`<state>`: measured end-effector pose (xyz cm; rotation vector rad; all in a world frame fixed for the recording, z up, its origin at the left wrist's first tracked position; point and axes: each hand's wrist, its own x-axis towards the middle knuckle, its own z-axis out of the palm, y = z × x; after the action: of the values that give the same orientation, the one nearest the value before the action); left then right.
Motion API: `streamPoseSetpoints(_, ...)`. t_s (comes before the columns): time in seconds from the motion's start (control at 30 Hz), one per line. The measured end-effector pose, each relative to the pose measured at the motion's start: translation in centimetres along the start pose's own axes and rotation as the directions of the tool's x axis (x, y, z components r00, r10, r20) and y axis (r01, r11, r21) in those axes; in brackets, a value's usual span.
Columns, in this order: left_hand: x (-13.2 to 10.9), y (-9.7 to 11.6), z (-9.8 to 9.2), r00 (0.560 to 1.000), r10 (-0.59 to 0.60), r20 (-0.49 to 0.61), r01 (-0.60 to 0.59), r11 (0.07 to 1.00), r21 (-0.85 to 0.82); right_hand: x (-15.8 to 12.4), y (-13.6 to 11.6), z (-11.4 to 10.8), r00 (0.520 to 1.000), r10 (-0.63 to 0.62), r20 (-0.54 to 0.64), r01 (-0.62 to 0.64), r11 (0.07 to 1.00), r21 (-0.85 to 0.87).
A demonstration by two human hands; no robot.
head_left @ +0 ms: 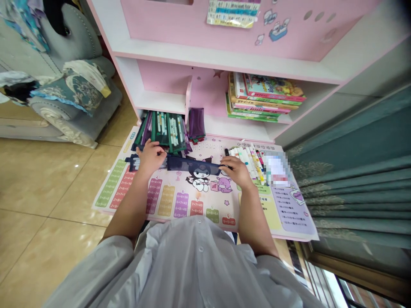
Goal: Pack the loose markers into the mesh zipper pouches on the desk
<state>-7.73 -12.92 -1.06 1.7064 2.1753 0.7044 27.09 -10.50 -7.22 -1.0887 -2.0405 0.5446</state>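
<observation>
A dark navy mesh pencil pouch (192, 164) stretches flat across the printed desk mat (167, 201). My left hand (150, 157) grips the pouch's left part, and a dark end of it (132, 162) sticks out beyond my hand. My right hand (236, 171) holds the pouch's right end. Just beyond my right hand lies a heap of coloured marker pens (247, 164), with a black-capped marker (227, 152) at its edge. Behind my left hand stands a row of dark zip pouches filled with pens (162, 130).
A purple pouch (196, 123) stands on the pink-and-white shelf unit (205, 77), with stacked books (263, 98) on a shelf to its right. A teal curtain (353, 192) hangs at the right. A grey sofa (67, 102) stands on the tiled floor (48, 184) at the left.
</observation>
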Motion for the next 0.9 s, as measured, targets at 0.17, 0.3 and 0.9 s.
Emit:
streamPoseSetpoints(0.17,-0.6,1.0,-0.9,0.994,0.101,-0.033,-0.099,0.994,0.055,0.0,-0.6,-0.1,1.0,0.028,-0.01,-0.026,0.994,0.111)
streamPoseSetpoints(0.3,-1.2,2.8,-0.8,0.922,0.33,0.202,-0.344,0.938,0.04,-0.1,-0.7,0.0,0.999,0.044,0.008,-0.045,0.983,0.179)
streamPoseSetpoints(0.9,-2.3,4.1,3.5,0.617,0.516,0.594,-0.491,0.843,-0.221,0.2,-0.7,0.2,0.996,0.091,0.023,-0.094,0.986,0.138)
